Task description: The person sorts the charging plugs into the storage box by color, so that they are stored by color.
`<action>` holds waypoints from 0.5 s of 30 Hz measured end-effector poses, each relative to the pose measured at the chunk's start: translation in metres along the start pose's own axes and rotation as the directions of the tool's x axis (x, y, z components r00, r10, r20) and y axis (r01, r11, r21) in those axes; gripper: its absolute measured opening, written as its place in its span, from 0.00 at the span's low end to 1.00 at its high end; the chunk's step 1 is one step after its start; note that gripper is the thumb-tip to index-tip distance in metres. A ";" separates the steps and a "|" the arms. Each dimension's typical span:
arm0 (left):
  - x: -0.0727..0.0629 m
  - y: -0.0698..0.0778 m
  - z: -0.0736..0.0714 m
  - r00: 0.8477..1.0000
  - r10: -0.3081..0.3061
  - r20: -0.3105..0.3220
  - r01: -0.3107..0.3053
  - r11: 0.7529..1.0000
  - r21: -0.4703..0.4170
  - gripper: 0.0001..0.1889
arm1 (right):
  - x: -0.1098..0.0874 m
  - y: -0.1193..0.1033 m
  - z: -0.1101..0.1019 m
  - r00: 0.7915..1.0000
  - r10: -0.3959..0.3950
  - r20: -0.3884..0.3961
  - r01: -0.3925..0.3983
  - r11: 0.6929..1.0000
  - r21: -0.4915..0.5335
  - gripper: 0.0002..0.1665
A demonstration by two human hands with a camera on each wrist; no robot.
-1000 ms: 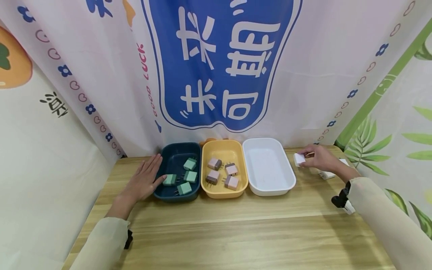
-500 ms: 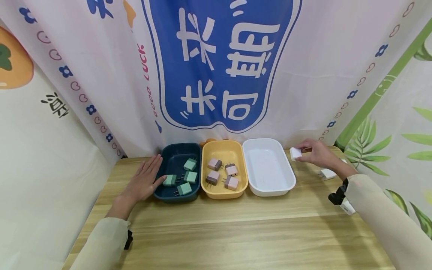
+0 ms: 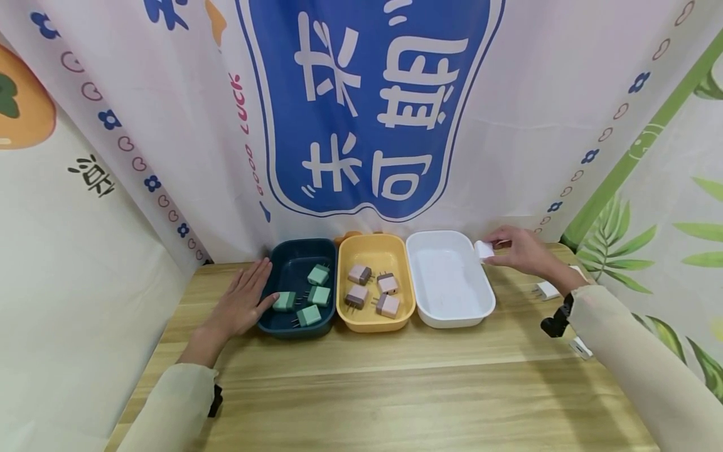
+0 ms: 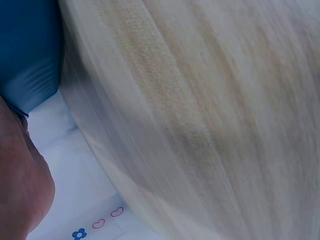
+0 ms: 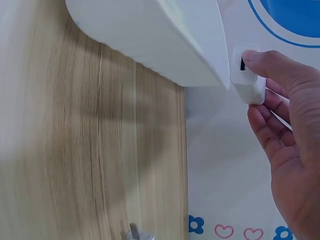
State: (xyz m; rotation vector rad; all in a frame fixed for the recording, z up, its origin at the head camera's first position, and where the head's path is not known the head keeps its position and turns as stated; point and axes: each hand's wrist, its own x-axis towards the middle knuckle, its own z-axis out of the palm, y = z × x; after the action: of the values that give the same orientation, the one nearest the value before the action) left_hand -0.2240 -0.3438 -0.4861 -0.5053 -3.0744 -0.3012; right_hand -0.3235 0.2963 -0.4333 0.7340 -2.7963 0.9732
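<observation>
Between thumb and fingers my right hand [image 3: 522, 252] pinches a white USB charger plug [image 3: 484, 250], beside the right rim of the white tray [image 3: 489, 301]. In the right wrist view a dark USB slot shows on this charger [image 5: 248, 80], close to the tray wall [image 5: 145, 35]. My left hand [image 3: 240, 301] lies with straight fingers against the left side of the dark blue tray [image 3: 296, 246], its thumb over the rim by a green charger [image 3: 284, 301]. Only part of the left hand [image 4: 22, 175] shows in the left wrist view.
Several green chargers lie in the blue tray, and several pink-and-brown ones sit in the yellow tray [image 3: 375, 243] between the other two. More white chargers, such as this charger [image 3: 546, 290] and a nearer charger [image 3: 580, 348], lie on the wooden table [image 3: 361, 389] at right. A printed curtain [image 3: 508, 125] hangs behind.
My right hand has lifted the white charger and carried it left, from over the table to the white tray's right rim. The left hand has stayed in place.
</observation>
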 end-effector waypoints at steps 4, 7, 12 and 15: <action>0.000 0.000 0.000 1.000 -0.001 0.001 0.001 1.000 0.002 0.42 | 0.004 -0.004 0.003 1.000 -0.023 0.002 0.023 1.000 0.015 0.26; 0.000 0.001 0.000 1.000 -0.003 0.002 0.003 1.000 0.002 0.42 | 0.008 -0.008 0.006 0.999 -0.035 0.004 0.035 0.999 0.023 0.25; 0.000 0.000 0.000 1.000 0.003 -0.001 -0.003 1.000 0.009 0.42 | 0.016 -0.015 0.010 0.998 -0.056 0.011 0.056 0.998 0.030 0.26; 0.000 0.000 0.001 1.000 0.010 -0.012 -0.010 1.000 0.003 0.42 | 0.021 -0.021 0.012 0.998 -0.058 0.035 0.056 0.997 0.051 0.26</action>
State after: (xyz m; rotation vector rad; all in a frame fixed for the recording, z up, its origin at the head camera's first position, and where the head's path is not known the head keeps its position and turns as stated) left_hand -0.2239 -0.3434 -0.4871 -0.5163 -3.0590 -0.2977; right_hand -0.3315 0.2663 -0.4265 0.8417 -2.7744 1.0331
